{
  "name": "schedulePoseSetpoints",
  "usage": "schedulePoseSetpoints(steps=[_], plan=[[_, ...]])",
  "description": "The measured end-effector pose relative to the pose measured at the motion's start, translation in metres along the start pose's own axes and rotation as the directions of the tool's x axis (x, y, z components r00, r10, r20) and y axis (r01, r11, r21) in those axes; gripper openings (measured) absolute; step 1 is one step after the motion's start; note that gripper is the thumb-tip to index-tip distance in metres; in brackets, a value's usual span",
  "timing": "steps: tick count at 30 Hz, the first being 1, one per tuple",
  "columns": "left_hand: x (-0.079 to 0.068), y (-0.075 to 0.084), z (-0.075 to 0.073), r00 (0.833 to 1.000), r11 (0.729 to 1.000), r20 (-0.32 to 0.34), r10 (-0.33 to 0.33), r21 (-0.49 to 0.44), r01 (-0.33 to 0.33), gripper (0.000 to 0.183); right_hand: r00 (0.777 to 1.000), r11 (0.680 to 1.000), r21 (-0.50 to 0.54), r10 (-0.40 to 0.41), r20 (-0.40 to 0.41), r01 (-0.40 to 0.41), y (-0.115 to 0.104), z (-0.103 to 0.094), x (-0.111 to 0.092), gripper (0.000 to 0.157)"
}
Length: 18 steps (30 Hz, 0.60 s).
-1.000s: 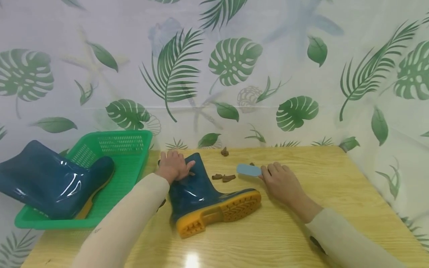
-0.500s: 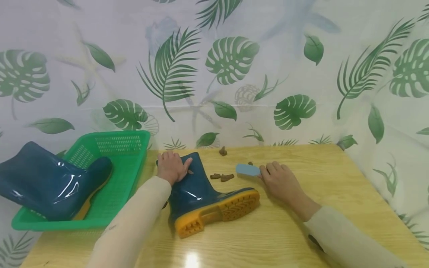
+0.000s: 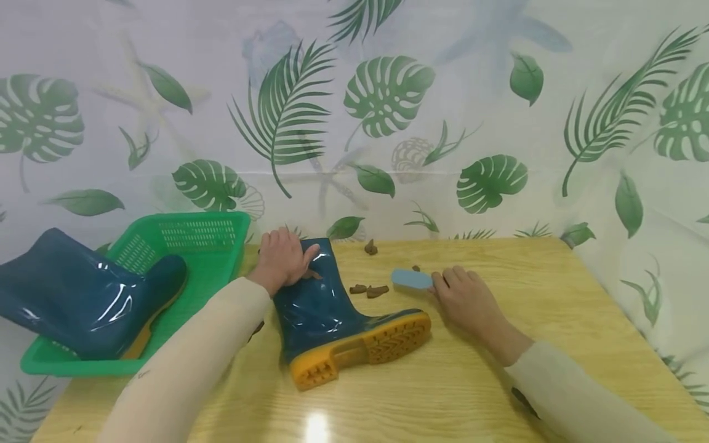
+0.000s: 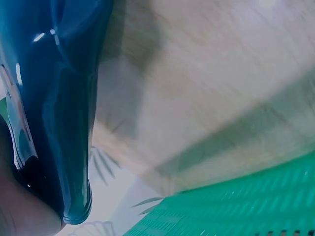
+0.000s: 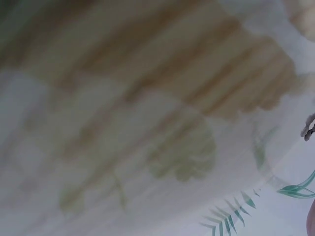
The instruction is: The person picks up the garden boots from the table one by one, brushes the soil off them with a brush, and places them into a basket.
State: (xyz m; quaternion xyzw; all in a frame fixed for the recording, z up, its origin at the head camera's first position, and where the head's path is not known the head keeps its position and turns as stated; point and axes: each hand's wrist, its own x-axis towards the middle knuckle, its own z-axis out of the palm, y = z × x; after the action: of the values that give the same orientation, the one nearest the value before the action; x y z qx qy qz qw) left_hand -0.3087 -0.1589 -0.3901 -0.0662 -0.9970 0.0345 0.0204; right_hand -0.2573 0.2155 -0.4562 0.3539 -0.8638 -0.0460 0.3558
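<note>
In the head view a navy rain boot (image 3: 312,307) with a yellow sole (image 3: 376,344) lies on its side, its tread facing the person. My left hand (image 3: 284,258) grips the top of its shaft. A small brown piece (image 3: 313,274) shows on the shaft beside the thumb. The left wrist view shows the boot's shaft (image 4: 59,113) close up, with part of the hand (image 4: 24,211) at its rim. My right hand (image 3: 471,303) holds a light blue flat-headed tool (image 3: 412,279) just right of the boot; its underside is hidden. The right wrist view is mostly blurred.
Several brown lumps (image 3: 378,291) lie beyond the boot on the wooden table (image 3: 498,394). A green perforated basket (image 3: 221,264) at the left holds a second navy boot (image 3: 83,295). A leaf-print cloth (image 3: 410,203) hangs along the back edge.
My left hand and the top of the boot's shaft have shifted slightly away from the person. My right hand with the blue tool stays almost in place.
</note>
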Motion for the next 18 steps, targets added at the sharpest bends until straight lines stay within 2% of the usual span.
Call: schedulePoseSetpoints(steps=[7, 12, 18], plan=[[-0.010, -0.004, -0.027, 0.996, 0.997, -0.034, 0.077, -0.028, -0.078, 0.062, 1.000, 1.000, -0.005, 0.002, -0.007, -0.002, 0.000, 0.000, 0.002, 0.054], [-0.017, -0.005, -0.042, 0.991, 0.987, -0.051, 0.126, -0.090, -0.131, 0.061, 1.000, 1.000, 0.013, 0.000, 0.013, 0.000, -0.003, 0.000, 0.001, 0.052], [-0.031, -0.003, -0.062, 0.985, 0.966, -0.031, 0.172, -0.189, -0.175, 0.060, 1.000, 1.000, 0.019, 0.003, 0.019, -0.003, -0.005, 0.001, 0.000, 0.050]])
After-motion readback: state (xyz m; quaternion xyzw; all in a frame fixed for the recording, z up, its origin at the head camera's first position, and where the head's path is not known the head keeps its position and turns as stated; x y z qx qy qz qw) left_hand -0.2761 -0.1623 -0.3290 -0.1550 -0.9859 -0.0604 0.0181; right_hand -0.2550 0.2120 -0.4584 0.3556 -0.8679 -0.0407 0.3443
